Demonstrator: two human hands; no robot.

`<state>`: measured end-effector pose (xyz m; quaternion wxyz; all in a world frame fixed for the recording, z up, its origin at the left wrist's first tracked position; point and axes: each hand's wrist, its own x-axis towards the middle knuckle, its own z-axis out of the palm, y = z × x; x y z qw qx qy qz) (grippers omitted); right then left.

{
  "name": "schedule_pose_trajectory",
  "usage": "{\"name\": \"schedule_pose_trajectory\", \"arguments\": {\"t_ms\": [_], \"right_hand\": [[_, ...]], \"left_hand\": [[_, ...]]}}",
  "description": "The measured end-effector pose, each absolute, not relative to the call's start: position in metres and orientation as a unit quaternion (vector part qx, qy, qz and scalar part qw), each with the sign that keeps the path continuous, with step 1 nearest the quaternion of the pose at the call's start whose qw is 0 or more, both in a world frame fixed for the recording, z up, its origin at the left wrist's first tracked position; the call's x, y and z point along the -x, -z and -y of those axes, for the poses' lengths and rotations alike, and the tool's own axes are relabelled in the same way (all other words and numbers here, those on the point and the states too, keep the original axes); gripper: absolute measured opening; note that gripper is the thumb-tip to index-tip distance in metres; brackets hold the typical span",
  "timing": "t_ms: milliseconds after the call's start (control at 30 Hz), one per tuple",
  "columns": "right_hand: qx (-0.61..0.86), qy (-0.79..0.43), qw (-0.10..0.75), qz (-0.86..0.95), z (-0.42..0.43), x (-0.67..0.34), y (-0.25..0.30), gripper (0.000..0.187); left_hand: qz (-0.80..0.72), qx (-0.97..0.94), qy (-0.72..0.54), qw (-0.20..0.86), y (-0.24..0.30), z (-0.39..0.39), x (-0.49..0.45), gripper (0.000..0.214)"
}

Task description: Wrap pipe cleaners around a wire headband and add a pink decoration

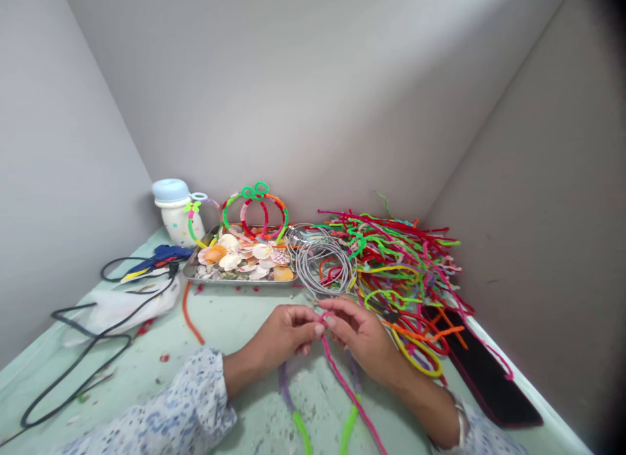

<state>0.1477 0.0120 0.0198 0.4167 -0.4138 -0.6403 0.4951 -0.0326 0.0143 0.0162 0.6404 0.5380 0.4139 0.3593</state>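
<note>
My left hand [288, 329] and my right hand [359, 334] meet at the middle of the table, fingertips pinched together. Between them is a bright pink pipe cleaner [342, 380], curled into a small loop at the fingertips. Its long tail hangs down toward the lower edge of the view. Behind it runs a band wrapped in purple and green fuzzy stems [299, 424], forming an arch with two legs. The top of that arch is hidden by my hands, so I cannot tell whether my fingers grip it too.
A metal tray [235, 281] of seashells [232, 259] bears wrapped hoops [267, 204]. Right of it lie a coil of grey wire [320, 282] and piled pipe cleaners [391, 246], partly over a black slab [489, 377]. At left are a bottle [180, 223], a blue glue gun [169, 254] and a cord [63, 370].
</note>
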Motion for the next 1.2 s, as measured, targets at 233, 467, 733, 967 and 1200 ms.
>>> {"name": "schedule_pose_trajectory", "arguments": {"t_ms": [233,467,733,967,1200], "right_hand": [[0.382,-0.589,0.354,0.617,-0.018,-0.153,-0.027,0.028],[0.398,-0.608,0.366,0.581,-0.018,-0.151,-0.026,0.03],[0.421,-0.595,0.385,0.566,-0.013,-0.147,-0.025,0.027],[0.378,-0.619,0.417,0.548,-0.016,-0.15,-0.021,0.037],[0.37,-0.617,0.393,0.573,-0.012,-0.148,-0.013,0.038]], "left_hand": [[-0.378,-0.537,-0.333,0.677,-0.02,-0.012,0.034,0.027],[-0.404,-0.533,-0.305,0.678,-0.022,-0.012,0.033,0.025],[-0.393,-0.519,-0.29,0.701,-0.021,-0.012,0.034,0.024],[-0.407,-0.482,-0.346,0.695,-0.02,-0.01,0.03,0.025],[-0.429,-0.467,-0.389,0.668,-0.022,-0.01,0.03,0.023]]}}
